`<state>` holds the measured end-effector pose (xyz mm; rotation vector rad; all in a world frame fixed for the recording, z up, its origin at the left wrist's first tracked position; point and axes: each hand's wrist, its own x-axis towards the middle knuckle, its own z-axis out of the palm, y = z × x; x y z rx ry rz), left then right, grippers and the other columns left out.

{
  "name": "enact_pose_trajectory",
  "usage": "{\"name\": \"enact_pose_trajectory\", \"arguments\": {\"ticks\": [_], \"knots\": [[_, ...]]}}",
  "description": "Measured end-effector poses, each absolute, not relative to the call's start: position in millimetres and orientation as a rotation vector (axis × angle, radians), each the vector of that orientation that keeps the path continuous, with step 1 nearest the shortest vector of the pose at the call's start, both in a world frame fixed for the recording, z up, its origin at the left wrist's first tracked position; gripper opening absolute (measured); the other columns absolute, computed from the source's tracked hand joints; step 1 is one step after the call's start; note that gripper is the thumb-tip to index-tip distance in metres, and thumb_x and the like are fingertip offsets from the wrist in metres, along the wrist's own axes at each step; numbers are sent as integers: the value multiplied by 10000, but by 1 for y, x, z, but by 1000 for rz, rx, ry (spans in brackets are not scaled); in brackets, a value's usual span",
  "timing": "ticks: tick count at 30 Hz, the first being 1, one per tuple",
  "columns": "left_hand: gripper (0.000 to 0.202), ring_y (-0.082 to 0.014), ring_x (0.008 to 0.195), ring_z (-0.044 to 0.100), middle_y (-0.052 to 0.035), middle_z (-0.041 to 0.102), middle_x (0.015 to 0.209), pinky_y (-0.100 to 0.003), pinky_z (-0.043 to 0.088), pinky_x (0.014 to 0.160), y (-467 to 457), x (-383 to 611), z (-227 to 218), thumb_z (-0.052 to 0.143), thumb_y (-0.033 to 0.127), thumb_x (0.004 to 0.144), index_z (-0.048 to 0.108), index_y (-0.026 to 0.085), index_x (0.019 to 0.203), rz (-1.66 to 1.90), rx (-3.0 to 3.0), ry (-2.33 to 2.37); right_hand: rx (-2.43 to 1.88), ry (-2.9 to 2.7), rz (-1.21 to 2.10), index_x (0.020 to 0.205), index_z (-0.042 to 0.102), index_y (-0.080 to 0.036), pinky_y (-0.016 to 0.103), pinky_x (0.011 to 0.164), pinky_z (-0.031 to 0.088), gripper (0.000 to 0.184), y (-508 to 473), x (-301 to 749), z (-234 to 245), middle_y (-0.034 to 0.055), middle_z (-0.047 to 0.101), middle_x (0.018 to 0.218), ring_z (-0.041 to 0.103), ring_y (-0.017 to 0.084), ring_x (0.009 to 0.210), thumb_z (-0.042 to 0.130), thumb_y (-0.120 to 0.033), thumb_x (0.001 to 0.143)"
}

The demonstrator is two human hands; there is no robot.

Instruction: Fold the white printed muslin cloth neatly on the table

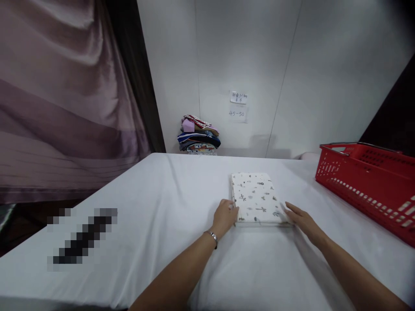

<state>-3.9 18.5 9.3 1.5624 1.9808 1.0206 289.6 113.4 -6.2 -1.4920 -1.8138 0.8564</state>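
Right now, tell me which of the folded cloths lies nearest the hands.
The white printed cloth, lying flat on the white table between the left hand and right hand; the others sit in a multicoloured stack beyond the far edge.

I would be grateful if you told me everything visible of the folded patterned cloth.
The folded patterned cloth is a neat, flat rectangle of white fabric, by its look, scattered with small grey, brown and greenish motifs, some resembling palm trees. It lies on the white-covered table, one short edge facing the person. The left hand touches its left edge; the right hand is at its near right corner, contact unclear.
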Motion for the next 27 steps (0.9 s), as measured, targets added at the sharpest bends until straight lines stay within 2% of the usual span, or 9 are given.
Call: {"name": "enact_pose_trajectory", "arguments": {"ticks": [3, 8, 11, 14, 17, 19, 21, 24, 27], "knots": [[386, -208, 999, 577, -98, 589, 1138, -291, 452, 830, 34, -1, 14, 502, 372, 797, 523, 161, 1121, 891, 1463, 2080, -1616, -1817, 773, 1251, 544, -109, 396, 782, 526, 660, 130, 278, -6, 161, 622, 1155, 630, 298, 967, 566, -503, 721], [337, -194, 939, 607, -81, 646, 1020, -273, 461, 769, 39, 12, 11, 511, 238, 768, 489, 170, 1097, 840, 1387, 2024, -1605, -1942, 647, 1222, 564, -150, 367, 706, 529, 618, 154, 278, -3, 81, 701, 885, 664, 245, 757, 618, -367, 646], [354, -177, 868, 620, -53, 658, 967, -260, 466, 713, 28, 26, 4, 540, 270, 758, 466, 188, 1094, 888, 1412, 1886, -1587, -1949, 717, 1242, 545, -145, 360, 698, 534, 619, 159, 297, 1, 87, 697, 914, 664, 239, 752, 603, -326, 653], [369, -198, 842, 619, -42, 658, 958, -275, 460, 672, 18, 32, 5, 601, 368, 722, 491, 214, 1039, 805, 1498, 1814, -1649, -2078, 678, 1180, 593, -152, 385, 702, 539, 541, 158, 315, 1, 109, 700, 926, 668, 262, 753, 571, -304, 661], [368, -225, 854, 612, -44, 654, 949, -299, 453, 687, 21, 25, 18, 619, 463, 700, 528, 221, 962, 691, 1561, 1909, -1653, -2184, 518, 1165, 606, -142, 437, 804, 510, 506, 155, 314, 2, 159, 664, 1052, 644, 321, 901, 532, -283, 684], [333, -228, 906, 598, -56, 643, 974, -316, 450, 746, 32, 18, 27, 562, 461, 755, 534, 211, 974, 719, 1625, 2014, -1585, -2222, 428, 1204, 578, -126, 455, 949, 428, 519, 150, 298, 6, 168, 568, 1232, 534, 346, 1118, 514, -281, 713], [319, -224, 1015, 561, -78, 613, 1075, -328, 434, 838, 48, 14, 31, 498, 413, 814, 525, 196, 1047, 798, 1779, 2045, -1457, -2290, 375, 1260, 531, -139, 434, 1044, 341, 518, 139, 272, 12, 127, 449, 1369, 398, 316, 1261, 483, -325, 779], [361, -215, 1228, 418, -97, 494, 1299, -343, 328, 1018, 80, 13, 28, 450, 337, 850, 487, 182, 1174, 858, 2074, 1946, -1189, -2482, 353, 1341, 445, -195, 447, 1084, 275, 547, 112, 229, 16, 89, 347, 1443, 302, 279, 1324, 435, -450, 857], [435, -229, 1353, 236, -94, 345, 1440, -390, 169, 1116, 112, 11, 18, 415, 333, 864, 441, 163, 1264, 757, 2172, 1922, -927, -2747, 341, 1413, 318, -251, 509, 1082, 228, 580, 84, 202, 7, 69, 265, 1477, 231, 269, 1354, 385, -494, 890]]}}
